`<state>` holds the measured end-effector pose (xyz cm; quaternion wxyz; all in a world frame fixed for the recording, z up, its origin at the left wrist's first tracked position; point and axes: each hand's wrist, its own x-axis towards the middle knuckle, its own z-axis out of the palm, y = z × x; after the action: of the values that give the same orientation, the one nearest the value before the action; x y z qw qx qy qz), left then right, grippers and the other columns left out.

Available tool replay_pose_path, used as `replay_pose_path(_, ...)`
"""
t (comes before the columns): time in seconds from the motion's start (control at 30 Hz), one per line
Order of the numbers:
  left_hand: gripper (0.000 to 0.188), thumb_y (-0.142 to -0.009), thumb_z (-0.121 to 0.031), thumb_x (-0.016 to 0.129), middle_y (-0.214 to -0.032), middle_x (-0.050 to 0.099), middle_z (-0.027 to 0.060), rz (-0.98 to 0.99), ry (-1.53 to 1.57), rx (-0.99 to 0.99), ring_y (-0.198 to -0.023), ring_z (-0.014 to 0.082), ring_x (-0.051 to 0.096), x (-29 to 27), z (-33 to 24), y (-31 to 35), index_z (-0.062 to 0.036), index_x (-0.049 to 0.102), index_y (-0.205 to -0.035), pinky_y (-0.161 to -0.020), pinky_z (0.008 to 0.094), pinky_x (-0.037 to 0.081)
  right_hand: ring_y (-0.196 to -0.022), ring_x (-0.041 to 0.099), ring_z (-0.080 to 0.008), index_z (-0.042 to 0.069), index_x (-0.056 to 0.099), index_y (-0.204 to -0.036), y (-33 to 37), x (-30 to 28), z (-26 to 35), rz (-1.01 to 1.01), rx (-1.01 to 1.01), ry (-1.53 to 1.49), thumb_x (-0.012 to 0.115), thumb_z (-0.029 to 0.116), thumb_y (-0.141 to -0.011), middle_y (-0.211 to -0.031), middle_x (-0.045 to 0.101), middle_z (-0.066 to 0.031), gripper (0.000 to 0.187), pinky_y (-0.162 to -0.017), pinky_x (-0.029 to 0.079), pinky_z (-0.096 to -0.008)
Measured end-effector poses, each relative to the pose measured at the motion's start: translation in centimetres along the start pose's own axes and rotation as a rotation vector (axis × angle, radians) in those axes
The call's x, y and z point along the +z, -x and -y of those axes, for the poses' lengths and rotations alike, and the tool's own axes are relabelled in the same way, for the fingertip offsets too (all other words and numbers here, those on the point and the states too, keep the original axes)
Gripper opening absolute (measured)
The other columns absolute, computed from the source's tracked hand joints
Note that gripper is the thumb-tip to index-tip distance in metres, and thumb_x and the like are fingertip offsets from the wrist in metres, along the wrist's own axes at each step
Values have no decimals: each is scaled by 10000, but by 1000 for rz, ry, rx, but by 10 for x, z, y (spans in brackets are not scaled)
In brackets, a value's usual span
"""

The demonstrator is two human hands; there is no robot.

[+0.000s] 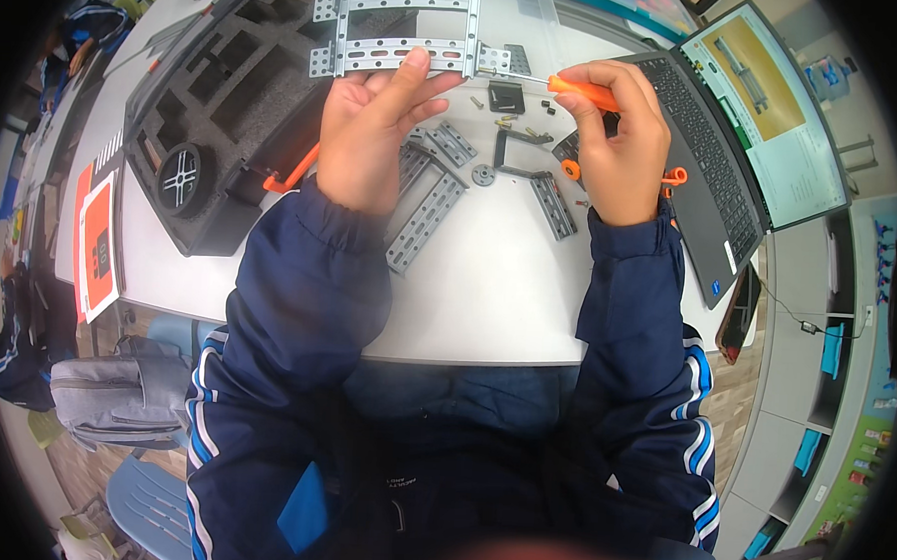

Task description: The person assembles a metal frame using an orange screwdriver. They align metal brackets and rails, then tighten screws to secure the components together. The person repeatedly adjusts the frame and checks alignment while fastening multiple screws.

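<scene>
My left hand (375, 127) grips a grey metal frame (403, 54) made of perforated bars, its thumb lying over the lower bar. In my right hand (620, 132) is a screwdriver (582, 90) with an orange handle. Its thin shaft points left and meets the frame's right end, by a small bracket; whether the tip sits in a screw is too small to tell. On the white table below lie loose perforated metal bars (426, 219), a small round grey disc (483, 175), a U-shaped grey bracket (519, 153) and several small brass-coloured screws or spacers (505, 124).
A black case with cut foam (247, 91) stands at the left, a black wheel (181, 178) at its near corner. An open laptop (715, 142) is at the right. Orange parts (676, 176) lie beside it. Farther left are an orange-and-white booklet (99, 250) and a grey backpack (118, 391).
</scene>
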<state>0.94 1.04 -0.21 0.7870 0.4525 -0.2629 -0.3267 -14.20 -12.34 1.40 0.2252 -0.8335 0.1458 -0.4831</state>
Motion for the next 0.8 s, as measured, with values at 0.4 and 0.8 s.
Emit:
replay_pose_path(0.4, 287, -896, -272, 645, -1011, 660, 63, 2, 18, -14, -998, 179, 632, -1, -1, 0, -41, 589, -1057, -815, 270, 476, -815, 596, -156, 39, 694, -919, 1, -2, -2, 22, -93, 88, 697, -41, -738, -934, 588, -68, 198, -706, 497, -260)
replay_pose_path(0.8, 267, -905, -267, 634, -973, 652, 64, 1, 36, -24, -1000, 190, 638, 0, -1, 0, -28, 588, -1015, -805, 271, 483, -804, 604, -213, 53, 680, -886, 0, -1, 2, -54, -165, 94, 683, -25, -746, -918, 576, -72, 160, -686, 497, -288)
